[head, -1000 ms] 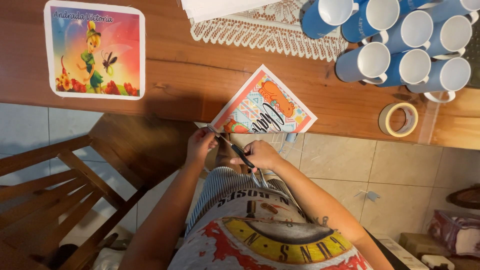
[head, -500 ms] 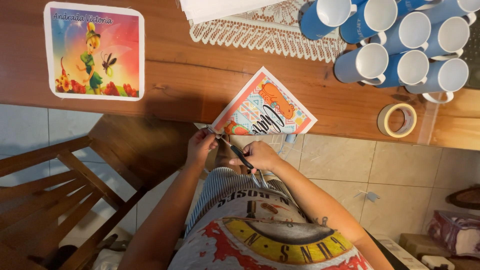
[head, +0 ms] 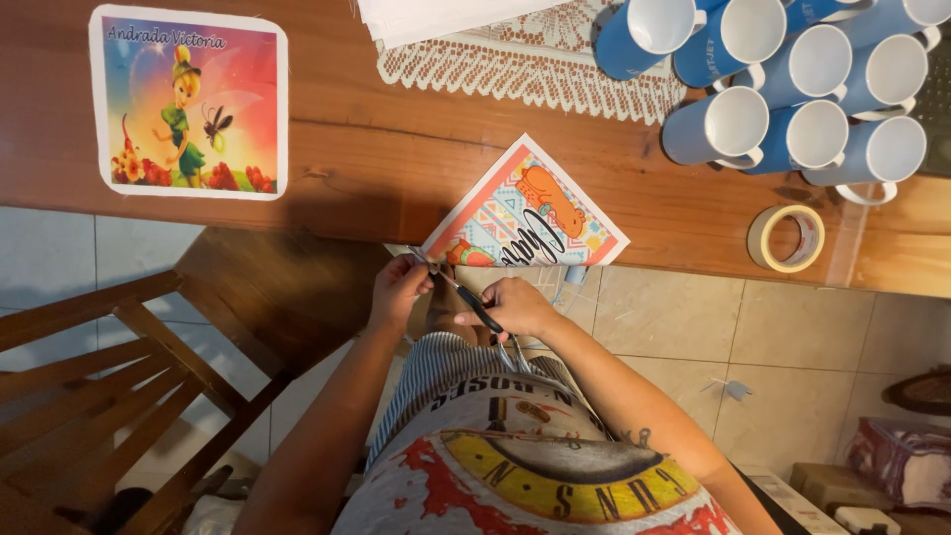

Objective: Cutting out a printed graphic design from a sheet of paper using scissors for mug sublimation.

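big wooden table (head: pixel 416 168) runs across the top of the view, and under its edge there's tiled floor (head: pixel 753 347) plus a wooden chair (head: pixel 149 367) off to the left side. the person sits right up against the table edge, which is probably why the work happens half on, half off the wood.

on the far left of the table lies a fairy print (head: pixel 188 99) with rounded white borders, flat and well apart from the hands, looks set aside. a lace cloth (head: pixel 525 59) with white sheets on it sits at the top, and a cluster of blue mugs (head: pixel 792 89) with white insides is bunched top right, touching each other. a roll of tape (head: pixel 788 238) sits just by the table edge below the mugs.

the main thing is the patterned print (head: pixel 525 213) with an orange animal on it, angled like a diamond, its lower corner hanging over the table edge toward the lap. that overhang makes sense, it gives the blades room under the paper.

left hand (head: pixel 399 292) is pinched closed on the print's lower left corner, keeping it taut. right hand (head: pixel 510 309) is clenched round a pair of scissors (head: pixel 480 312) with dark handles, tips pointing up-left at that same corner, right beside the left fingertips.
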